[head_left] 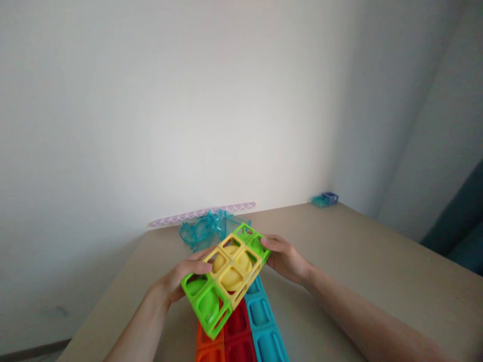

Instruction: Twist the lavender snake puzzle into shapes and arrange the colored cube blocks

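Note:
Both hands hold up a block of joined plastic frame cubes [231,277], yellow in the middle and light green at both ends. It is tilted, its near left end lower in view. My left hand [184,274] grips its left side, thumb on top near the yellow part. My right hand [283,256] is closed on the far green end, thumb on top, other fingers partly hidden. Below lies a row of larger frame pieces on the table: orange [209,352], red [239,347] and blue [266,329]. The raised block hides part of them.
Translucent teal plastic parts [207,229] lie in a heap behind the block. A pale purple lattice strip [204,213] leans along the wall [241,110]. At the far right corner of the table [332,251] sit a small teal piece [320,201] and a dark blue cube [331,198].

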Available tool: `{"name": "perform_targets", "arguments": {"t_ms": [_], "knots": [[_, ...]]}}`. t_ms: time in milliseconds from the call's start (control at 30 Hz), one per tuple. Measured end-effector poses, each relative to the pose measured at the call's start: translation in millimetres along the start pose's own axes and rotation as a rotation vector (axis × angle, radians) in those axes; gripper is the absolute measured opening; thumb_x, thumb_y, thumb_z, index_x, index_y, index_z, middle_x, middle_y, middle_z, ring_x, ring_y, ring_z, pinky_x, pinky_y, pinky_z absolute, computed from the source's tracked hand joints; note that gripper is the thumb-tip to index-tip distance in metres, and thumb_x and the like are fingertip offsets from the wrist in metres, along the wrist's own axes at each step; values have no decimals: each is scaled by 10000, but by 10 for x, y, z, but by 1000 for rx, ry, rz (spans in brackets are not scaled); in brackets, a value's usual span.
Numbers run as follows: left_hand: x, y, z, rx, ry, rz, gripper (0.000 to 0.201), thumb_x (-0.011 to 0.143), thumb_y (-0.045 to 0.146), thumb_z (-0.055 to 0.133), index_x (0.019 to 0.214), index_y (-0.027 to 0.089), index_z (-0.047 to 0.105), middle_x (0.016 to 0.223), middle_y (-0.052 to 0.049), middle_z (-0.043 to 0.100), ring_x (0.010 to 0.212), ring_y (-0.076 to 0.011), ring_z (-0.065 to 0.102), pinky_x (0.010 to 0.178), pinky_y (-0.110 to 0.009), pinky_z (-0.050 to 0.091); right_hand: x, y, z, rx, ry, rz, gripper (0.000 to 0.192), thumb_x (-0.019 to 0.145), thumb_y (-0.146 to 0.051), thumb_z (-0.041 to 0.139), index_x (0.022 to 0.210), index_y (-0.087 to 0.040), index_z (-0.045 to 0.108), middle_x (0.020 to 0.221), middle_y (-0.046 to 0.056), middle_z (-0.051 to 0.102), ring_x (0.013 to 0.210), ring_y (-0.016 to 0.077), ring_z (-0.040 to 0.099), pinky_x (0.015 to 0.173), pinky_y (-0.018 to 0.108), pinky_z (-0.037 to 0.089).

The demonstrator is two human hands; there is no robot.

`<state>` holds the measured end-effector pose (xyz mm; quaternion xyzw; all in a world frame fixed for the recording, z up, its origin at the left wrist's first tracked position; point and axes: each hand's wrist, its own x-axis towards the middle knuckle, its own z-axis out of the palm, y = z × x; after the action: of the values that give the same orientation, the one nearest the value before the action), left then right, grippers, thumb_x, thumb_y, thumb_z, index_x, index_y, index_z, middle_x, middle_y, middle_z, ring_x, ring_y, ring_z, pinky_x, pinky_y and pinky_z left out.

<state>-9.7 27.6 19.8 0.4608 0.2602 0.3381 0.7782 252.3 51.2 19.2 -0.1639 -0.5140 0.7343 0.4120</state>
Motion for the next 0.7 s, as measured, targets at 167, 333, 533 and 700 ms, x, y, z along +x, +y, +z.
{"name": "perform_targets", "arguments": {"t_ms": [167, 333, 533, 700], "knots": [[-21, -26, 56, -53, -125, 27, 734, 656, 120, 637, 1356, 268, 473, 1157, -65, 663, 1048, -285, 636, 869, -387, 509, 7, 79, 85, -29, -40, -56, 458, 815, -372, 666, 1217, -159, 616, 1176, 118, 663, 1104, 287, 604, 987, 435, 415], [49, -56, 107, -62, -60, 119, 813, 611, 83, 635, 1368, 284, 418, 1207, -74, 622, 1067, -294, 620, 886, -412, 493, 31, 198, 102, -196, 219, -82, 542, 769, -426, 730, 1230, -191, 569, 1191, 93, 647, 1127, 274, 583, 987, 422, 427], [58, -49, 177, 58, 58, 110, 758, 680, 106, 685, 1348, 311, 390, 1266, -80, 581, 1068, -308, 621, 884, -419, 495, 15, 257, 178, -304, 252, -153, 467, 771, -398, 742, 1140, -214, 523, 1029, 39, 677, 930, 204, 639, 814, 328, 519], [30, -29, 200, 93, 73, 92, 720, 694, 121, 706, 1317, 306, 395, 1229, -84, 601, 1016, -316, 647, 861, -431, 503, 48, 307, 142, -295, 323, -103, 505, 695, -431, 785, 1058, -172, 549, 884, 30, 669, 716, 168, 621, 568, 248, 488]]}}
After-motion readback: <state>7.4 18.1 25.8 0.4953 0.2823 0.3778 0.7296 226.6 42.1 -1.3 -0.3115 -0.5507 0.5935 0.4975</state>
